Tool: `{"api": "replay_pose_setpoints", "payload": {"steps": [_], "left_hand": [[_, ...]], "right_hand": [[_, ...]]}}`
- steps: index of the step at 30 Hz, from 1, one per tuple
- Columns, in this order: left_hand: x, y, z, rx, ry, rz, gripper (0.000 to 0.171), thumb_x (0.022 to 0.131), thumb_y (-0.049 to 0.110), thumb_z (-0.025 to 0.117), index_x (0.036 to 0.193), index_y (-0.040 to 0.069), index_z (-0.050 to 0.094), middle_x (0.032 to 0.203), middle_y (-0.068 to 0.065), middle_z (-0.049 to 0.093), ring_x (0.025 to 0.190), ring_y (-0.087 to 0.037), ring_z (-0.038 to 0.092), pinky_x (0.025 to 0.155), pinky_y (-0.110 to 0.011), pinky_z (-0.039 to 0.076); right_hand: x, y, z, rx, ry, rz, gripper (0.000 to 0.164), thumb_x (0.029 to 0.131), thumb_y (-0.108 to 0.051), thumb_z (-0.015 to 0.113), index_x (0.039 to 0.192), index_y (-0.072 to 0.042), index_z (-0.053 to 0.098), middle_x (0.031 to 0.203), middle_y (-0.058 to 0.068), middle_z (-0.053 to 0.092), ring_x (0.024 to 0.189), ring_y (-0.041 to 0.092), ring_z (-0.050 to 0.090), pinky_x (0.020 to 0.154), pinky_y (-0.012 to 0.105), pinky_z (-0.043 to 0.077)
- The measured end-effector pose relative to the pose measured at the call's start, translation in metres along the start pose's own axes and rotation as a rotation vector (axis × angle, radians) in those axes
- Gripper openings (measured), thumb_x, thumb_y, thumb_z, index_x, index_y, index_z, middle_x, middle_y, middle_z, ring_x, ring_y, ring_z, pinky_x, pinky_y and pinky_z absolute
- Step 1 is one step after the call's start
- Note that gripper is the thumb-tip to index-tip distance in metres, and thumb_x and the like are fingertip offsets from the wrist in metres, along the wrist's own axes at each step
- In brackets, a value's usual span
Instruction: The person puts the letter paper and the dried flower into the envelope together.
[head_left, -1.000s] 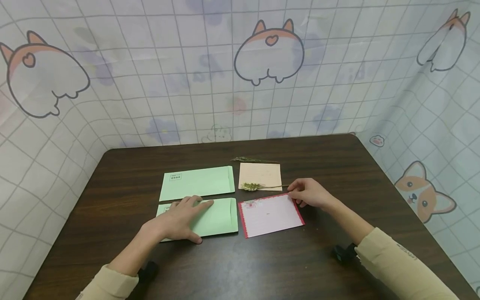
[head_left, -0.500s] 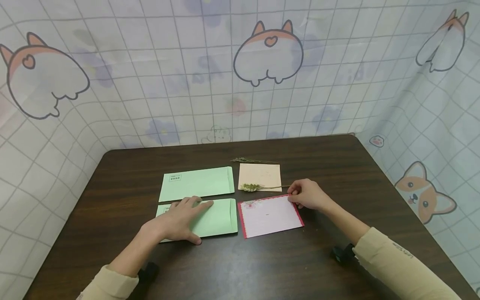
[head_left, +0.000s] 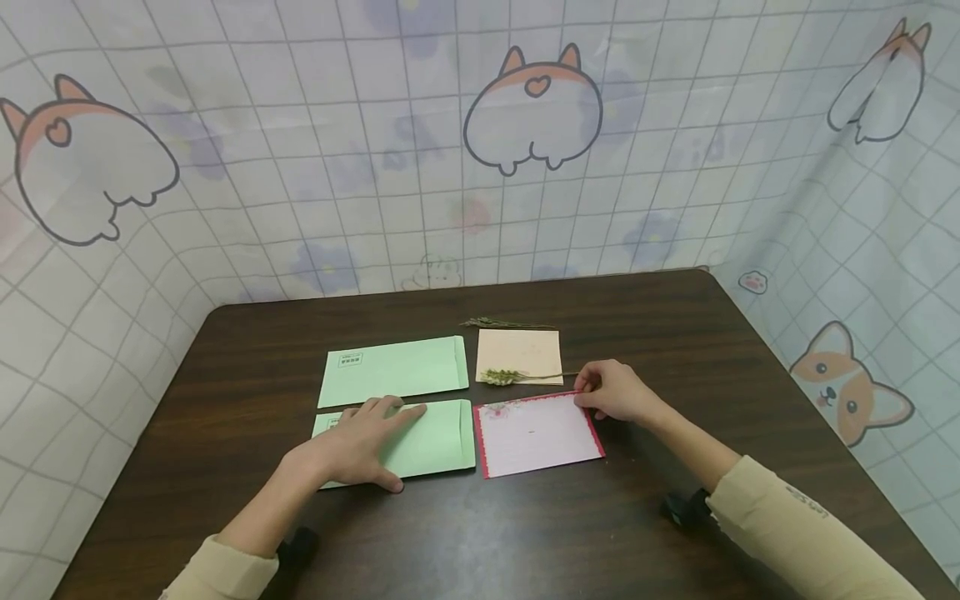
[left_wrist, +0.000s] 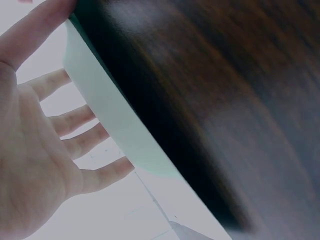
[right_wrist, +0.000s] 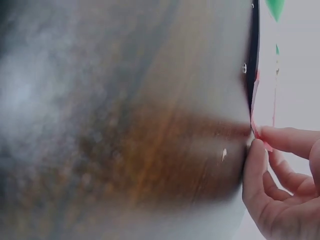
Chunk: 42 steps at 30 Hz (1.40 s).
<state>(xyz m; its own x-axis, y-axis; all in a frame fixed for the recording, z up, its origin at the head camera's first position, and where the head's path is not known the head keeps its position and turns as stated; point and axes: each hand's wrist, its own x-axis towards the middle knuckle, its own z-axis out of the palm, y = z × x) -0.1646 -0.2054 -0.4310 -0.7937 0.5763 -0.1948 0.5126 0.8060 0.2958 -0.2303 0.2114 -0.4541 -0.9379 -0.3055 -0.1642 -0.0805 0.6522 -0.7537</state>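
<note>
In the head view, my left hand point(head_left: 360, 442) rests with spread fingers on the lower green envelope point(head_left: 442, 442), its thumb by the near edge. The left wrist view shows straight fingers meeting the envelope's point(left_wrist: 110, 105) edge. My right hand point(head_left: 615, 390) pinches the upper right corner of a white card point(head_left: 536, 437) with a red scalloped border and a floral print. Thumb and finger close on that red edge in the right wrist view, where the hand point(right_wrist: 285, 190) is at the right. The card lies just right of the lower envelope.
A second green envelope point(head_left: 397, 371) lies behind the first. Behind the card is a beige paper point(head_left: 517, 350) with a dried flower sprig point(head_left: 502, 377) across its near edge; another thin sprig point(head_left: 498, 322) lies farther back. The dark wooden table point(head_left: 480, 542) meets a patterned cloth backdrop point(head_left: 420, 167).
The red-bordered card has shifted very slightly left, closer to the lower envelope, with my right hand still pinching its corner. My left hand stays on the envelope.
</note>
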Motion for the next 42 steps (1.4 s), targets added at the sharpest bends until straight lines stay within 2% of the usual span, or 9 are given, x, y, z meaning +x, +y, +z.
{"api": "replay_pose_setpoints", "payload": {"steps": [11,17,28,34,42], "left_hand": [[0.001,-0.002,0.003,0.016,0.005,-0.005,0.104,0.075,0.044,0.091,0.16,0.018,0.038,0.148,-0.013,0.042,0.136,-0.036,0.04,0.103,-0.066,0.034],[0.0,-0.001,0.002,0.019,-0.002,-0.008,0.104,0.075,0.044,0.091,0.161,0.018,0.037,0.148,-0.013,0.042,0.137,-0.036,0.039,0.103,-0.065,0.034],[-0.001,-0.002,0.0,0.004,0.0,0.004,0.104,0.076,0.045,0.091,0.161,0.017,0.037,0.149,-0.015,0.042,0.137,-0.036,0.039,0.102,-0.066,0.035],[-0.001,-0.002,0.0,0.011,-0.003,0.0,0.105,0.076,0.045,0.09,0.161,0.018,0.036,0.15,-0.014,0.041,0.138,-0.035,0.038,0.103,-0.066,0.034],[-0.002,-0.002,-0.001,0.002,0.008,0.004,0.103,0.076,0.045,0.091,0.16,0.018,0.038,0.148,-0.014,0.042,0.137,-0.035,0.04,0.102,-0.066,0.035]], "right_hand": [[-0.001,-0.004,-0.002,0.096,-0.02,-0.015,0.01,0.093,-0.002,0.072,0.099,0.003,0.067,0.086,0.01,0.064,0.073,0.022,0.066,0.065,0.037,0.061],[0.0,-0.002,-0.004,0.191,-0.052,-0.026,0.01,0.095,0.002,0.068,0.103,0.007,0.067,0.089,0.015,0.065,0.077,0.024,0.067,0.07,0.04,0.062],[-0.003,0.005,-0.016,0.34,-0.096,0.009,0.022,0.098,-0.001,0.066,0.116,0.011,0.064,0.104,0.02,0.065,0.086,0.024,0.067,0.08,0.04,0.061],[-0.002,0.006,-0.019,0.382,-0.068,0.019,0.026,0.099,-0.004,0.067,0.119,0.011,0.063,0.107,0.02,0.065,0.09,0.026,0.067,0.084,0.042,0.06],[0.0,0.001,-0.01,0.419,-0.054,0.016,0.027,0.098,-0.004,0.068,0.12,0.011,0.062,0.108,0.02,0.065,0.092,0.025,0.066,0.088,0.044,0.058]]}}
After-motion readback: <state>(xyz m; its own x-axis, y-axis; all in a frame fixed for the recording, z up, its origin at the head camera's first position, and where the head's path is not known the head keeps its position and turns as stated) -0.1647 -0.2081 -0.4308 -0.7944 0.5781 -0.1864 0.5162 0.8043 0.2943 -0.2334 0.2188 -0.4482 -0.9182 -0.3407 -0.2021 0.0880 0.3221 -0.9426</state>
